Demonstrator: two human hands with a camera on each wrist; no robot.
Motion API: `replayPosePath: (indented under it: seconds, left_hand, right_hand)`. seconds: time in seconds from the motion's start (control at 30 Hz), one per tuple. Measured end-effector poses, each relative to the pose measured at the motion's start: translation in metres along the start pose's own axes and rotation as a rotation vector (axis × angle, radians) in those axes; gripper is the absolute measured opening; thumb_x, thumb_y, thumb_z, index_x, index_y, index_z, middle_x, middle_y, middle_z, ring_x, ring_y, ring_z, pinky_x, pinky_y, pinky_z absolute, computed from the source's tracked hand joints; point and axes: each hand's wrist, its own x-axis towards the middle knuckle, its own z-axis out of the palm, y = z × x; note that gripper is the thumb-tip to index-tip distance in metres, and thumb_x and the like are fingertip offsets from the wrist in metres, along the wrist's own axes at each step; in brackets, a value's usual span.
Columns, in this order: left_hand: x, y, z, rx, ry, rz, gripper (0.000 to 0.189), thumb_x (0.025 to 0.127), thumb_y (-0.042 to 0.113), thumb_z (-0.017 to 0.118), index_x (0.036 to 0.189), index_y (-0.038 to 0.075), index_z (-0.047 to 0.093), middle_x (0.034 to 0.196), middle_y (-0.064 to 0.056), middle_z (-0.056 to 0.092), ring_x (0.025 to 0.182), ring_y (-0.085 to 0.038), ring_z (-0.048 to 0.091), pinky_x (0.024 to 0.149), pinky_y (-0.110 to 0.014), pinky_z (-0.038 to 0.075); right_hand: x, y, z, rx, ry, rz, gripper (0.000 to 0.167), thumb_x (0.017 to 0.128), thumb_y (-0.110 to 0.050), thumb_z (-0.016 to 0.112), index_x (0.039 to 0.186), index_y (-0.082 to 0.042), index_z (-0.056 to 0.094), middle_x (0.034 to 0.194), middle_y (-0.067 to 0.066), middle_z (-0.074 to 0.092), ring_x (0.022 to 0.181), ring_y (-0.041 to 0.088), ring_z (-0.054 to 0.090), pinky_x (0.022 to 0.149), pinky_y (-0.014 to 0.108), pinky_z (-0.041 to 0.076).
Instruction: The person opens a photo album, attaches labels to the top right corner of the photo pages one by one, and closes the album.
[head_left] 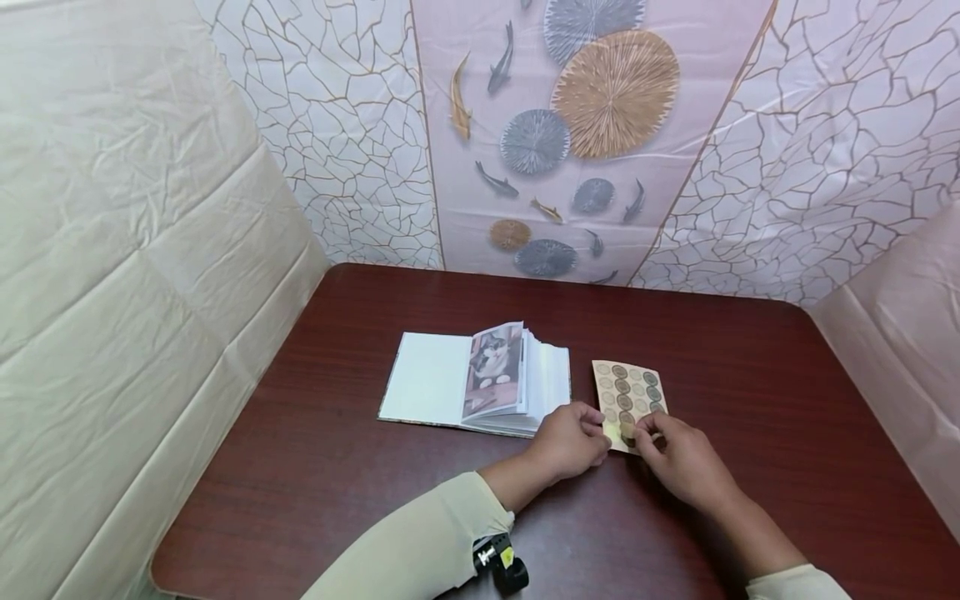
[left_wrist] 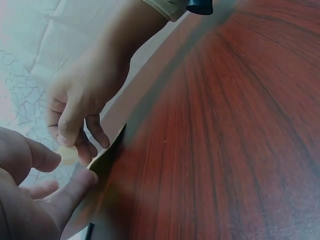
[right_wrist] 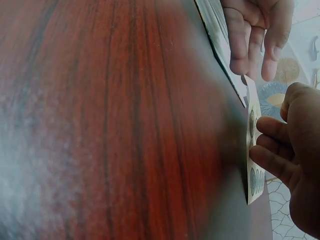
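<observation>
A cream sheet (head_left: 632,390) of round stickers in columns, some dark and some pale, lies beside an open album (head_left: 425,377). Between its thumb and finger my right hand (head_left: 686,458) pinches a small pale-yellow round sticker (left_wrist: 67,155) over the sheet's near end. The other right-hand fingers rest close against the sheet in the right wrist view. My left hand (head_left: 572,440) is at the sheet's near left corner, thumb tip right at the edge, with a gap between thumb and forefinger. A bright yellowish patch shows on that corner of the sheet.
The album stands open at a photo (head_left: 495,371) of a grey-and-white cat, its pages fanned up. Everything lies on a dark red wooden table (head_left: 315,483). Patterned cloth (head_left: 525,208) hangs at the back, plain pale cloth (head_left: 150,292) at the left side.
</observation>
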Motion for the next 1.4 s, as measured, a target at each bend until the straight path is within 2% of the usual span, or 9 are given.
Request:
replayPosePath:
  seconds: [0.23,0.47,0.67,0.77,0.87,1.0,1.07,1.3,1.4]
  left_hand:
    - [0.002,-0.003,0.001,-0.014,-0.020,-0.052,0.020,0.089,0.003,0.073,0.108,0.005,0.068,0.080,0.003,0.066,0.061,-0.015,0.070,0.055,-0.024,0.054]
    - [0.001,0.001,-0.001,-0.087,-0.038,-0.090,0.020,0.090,0.000,0.070,0.109,0.002,0.066,0.085,-0.002,0.065,0.068,-0.022,0.073,0.057,-0.026,0.057]
    - [0.001,0.000,-0.001,-0.128,-0.045,-0.101,0.022,0.090,-0.002,0.068,0.111,0.001,0.065,0.090,-0.003,0.064,0.069,-0.021,0.072,0.060,-0.028,0.059]
    - [0.001,0.000,-0.003,-0.146,-0.067,-0.077,0.024,0.091,-0.003,0.066,0.115,-0.001,0.064,0.093,-0.003,0.065,0.069,-0.020,0.072,0.061,-0.028,0.059]
    - [0.000,0.002,-0.008,-0.070,-0.101,0.003,0.027,0.092,0.000,0.065,0.119,0.000,0.065,0.094,0.001,0.068,0.069,-0.014,0.071,0.063,-0.026,0.059]
    - [-0.003,0.011,-0.018,0.163,-0.115,0.190,0.026,0.094,0.008,0.063,0.119,0.006,0.068,0.097,0.010,0.072,0.077,0.001,0.066,0.071,-0.018,0.053]
    - [-0.005,0.017,-0.024,0.257,-0.107,0.275,0.024,0.095,0.011,0.063,0.118,0.010,0.069,0.100,0.012,0.072,0.084,0.004,0.064,0.076,-0.016,0.050]
    - [-0.015,0.028,-0.042,0.389,-0.097,0.453,0.021,0.098,0.013,0.062,0.117,0.014,0.070,0.107,0.009,0.072,0.092,0.005,0.063,0.081,-0.014,0.049]
    - [-0.019,0.029,-0.052,0.503,-0.055,0.566,0.022,0.098,0.013,0.062,0.119,0.012,0.070,0.107,0.006,0.072,0.093,0.003,0.063,0.082,-0.014,0.049]
  right_hand:
    - [0.000,0.002,0.002,-0.003,0.005,-0.026,0.011,0.092,-0.004,0.072,0.089,-0.014,0.067,0.076,-0.010,0.064,0.064,0.002,0.055,0.058,0.028,0.048]
    - [-0.001,0.003,0.004,-0.011,-0.010,-0.025,0.012,0.092,-0.005,0.072,0.089,-0.015,0.067,0.074,-0.011,0.061,0.063,0.003,0.052,0.057,0.028,0.046]
    - [-0.001,0.002,0.003,-0.009,-0.034,-0.006,0.009,0.094,-0.006,0.071,0.090,-0.014,0.067,0.074,-0.011,0.059,0.063,0.002,0.052,0.057,0.028,0.046]
    - [-0.001,0.001,0.003,-0.010,-0.034,-0.005,0.011,0.094,-0.007,0.072,0.090,-0.015,0.067,0.075,-0.011,0.061,0.065,0.002,0.054,0.058,0.028,0.047]
    - [-0.001,0.002,0.003,-0.012,-0.026,-0.013,0.012,0.093,-0.006,0.072,0.090,-0.016,0.066,0.076,-0.011,0.062,0.066,0.003,0.055,0.058,0.029,0.047]
    - [-0.001,0.003,0.002,-0.013,-0.013,-0.029,0.012,0.093,-0.005,0.072,0.090,-0.016,0.067,0.076,-0.011,0.062,0.066,0.002,0.056,0.059,0.030,0.049]
    - [-0.001,0.003,0.001,-0.016,-0.005,-0.036,0.012,0.093,-0.005,0.072,0.090,-0.016,0.067,0.077,-0.011,0.063,0.068,0.002,0.057,0.060,0.031,0.050]
    - [0.000,0.001,-0.003,-0.013,0.015,-0.040,0.011,0.092,-0.005,0.073,0.092,-0.016,0.069,0.085,-0.010,0.068,0.075,0.005,0.064,0.066,0.036,0.055]
    - [0.002,0.000,-0.004,-0.014,0.025,-0.043,0.008,0.093,-0.006,0.073,0.095,-0.013,0.070,0.088,-0.005,0.071,0.079,0.009,0.067,0.069,0.040,0.057]
